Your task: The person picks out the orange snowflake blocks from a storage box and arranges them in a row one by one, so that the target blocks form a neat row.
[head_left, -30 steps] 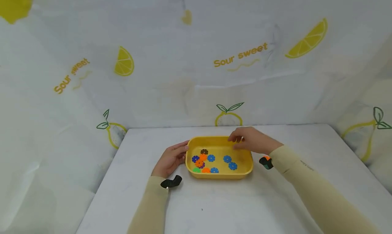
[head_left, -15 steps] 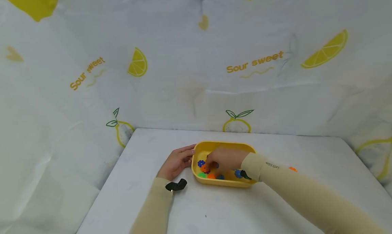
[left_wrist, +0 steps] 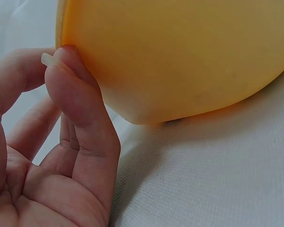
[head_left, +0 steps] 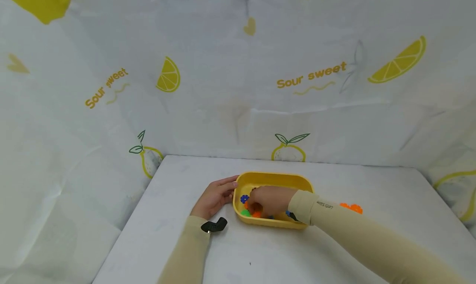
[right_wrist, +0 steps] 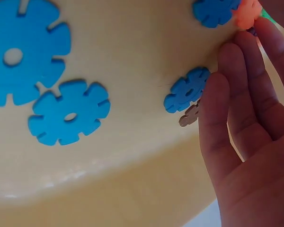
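A yellow tray [head_left: 275, 223] stands on the white table with several notched plastic snowflake discs inside. At its left end my left hand [head_left: 213, 198] grips the rim, the thumb [left_wrist: 78, 90] against the wall in the left wrist view. My right hand [head_left: 273, 199] reaches down into the tray's left part, fingertips among the discs. In the right wrist view an orange disc [right_wrist: 247, 13] shows at the thumb and forefinger; I cannot tell whether they pinch it. Blue discs [right_wrist: 71, 113] and a brown disc [right_wrist: 189, 116] lie nearby. A green disc [head_left: 245, 213] sits close to the fingertips.
Orange discs [head_left: 355, 209] lie on the table [head_left: 390, 193] to the right of the tray, just beyond the right sleeve [head_left: 349, 220]. A white cloth printed with lemons [head_left: 288, 152] hangs behind the table.
My right hand has moved left and down from over the tray's right end to the discs at its left. The left hand stays at the rim. The head view has shifted slightly.
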The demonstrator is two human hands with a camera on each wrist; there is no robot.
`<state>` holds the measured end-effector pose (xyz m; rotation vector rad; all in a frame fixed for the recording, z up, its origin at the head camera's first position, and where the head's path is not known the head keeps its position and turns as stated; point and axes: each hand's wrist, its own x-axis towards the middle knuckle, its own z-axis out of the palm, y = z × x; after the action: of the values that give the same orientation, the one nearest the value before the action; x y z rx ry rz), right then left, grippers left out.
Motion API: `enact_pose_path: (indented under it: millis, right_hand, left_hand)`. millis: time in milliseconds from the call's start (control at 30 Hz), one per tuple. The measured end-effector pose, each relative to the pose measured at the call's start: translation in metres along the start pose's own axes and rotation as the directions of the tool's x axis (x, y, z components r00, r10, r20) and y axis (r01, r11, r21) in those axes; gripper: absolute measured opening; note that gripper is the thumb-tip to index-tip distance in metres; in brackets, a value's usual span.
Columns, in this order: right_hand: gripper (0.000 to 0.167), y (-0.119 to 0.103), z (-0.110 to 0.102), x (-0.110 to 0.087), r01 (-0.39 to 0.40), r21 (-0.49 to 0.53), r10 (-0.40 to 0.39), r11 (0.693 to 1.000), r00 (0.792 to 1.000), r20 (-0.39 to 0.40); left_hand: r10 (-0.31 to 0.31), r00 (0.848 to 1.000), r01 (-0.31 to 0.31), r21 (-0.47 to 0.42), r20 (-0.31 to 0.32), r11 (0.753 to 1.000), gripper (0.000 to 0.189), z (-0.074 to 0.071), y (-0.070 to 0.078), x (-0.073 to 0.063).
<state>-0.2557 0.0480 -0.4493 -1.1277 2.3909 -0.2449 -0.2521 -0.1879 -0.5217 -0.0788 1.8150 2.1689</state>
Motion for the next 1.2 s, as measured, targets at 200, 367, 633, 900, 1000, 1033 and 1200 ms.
enact_pose_path:
  millis: [200, 367, 633, 900, 1000, 1033, 1200]
  right_hand:
    - [0.019, 0.003, 0.003, 0.002, 0.018, -0.016, -0.018, 1.000, 1.000, -0.008]
    - [0.020, 0.005, -0.002, -0.003, -0.012, 0.033, 0.012, 0.999, 1.000, -0.028]
    - [0.023, 0.009, -0.018, -0.014, 0.006, 0.123, 0.003, 0.992, 0.997, -0.073]
    - [0.029, 0.025, -0.027, -0.029, 0.017, 0.238, 0.023, 0.971, 0.986, -0.163]
    - [0.029, 0.033, -0.031, -0.038, 0.009, 0.276, 0.047, 0.961, 0.979, -0.197]
    - [0.029, 0.035, -0.032, -0.041, 0.006, 0.287, 0.056, 0.958, 0.976, -0.209]
    - [0.029, 0.047, -0.034, -0.061, 0.000, 0.328, 0.090, 0.945, 0.961, -0.260]
  left_hand:
    - [0.002, 1.000, -0.002, -0.002, 0.004, 1.000, 0.050, -0.001, -0.001, 0.001]
    - [0.002, 1.000, -0.002, -0.003, 0.007, 1.000, 0.051, 0.001, 0.000, 0.003]
    - [0.000, 1.000, 0.000, 0.011, -0.010, 1.000, 0.047, 0.002, 0.000, 0.000]
    - [-0.026, 0.999, 0.027, 0.034, -0.026, 0.999, 0.051, 0.005, 0.000, 0.000]
    - [-0.028, 0.999, 0.029, 0.033, -0.032, 0.999, 0.051, 0.005, 0.000, 0.000]
    - [-0.026, 0.999, 0.027, 0.032, -0.034, 0.999, 0.051, 0.005, 0.000, 0.000]
    - [-0.018, 0.999, 0.020, 0.027, -0.043, 0.999, 0.050, 0.004, -0.001, -0.001]
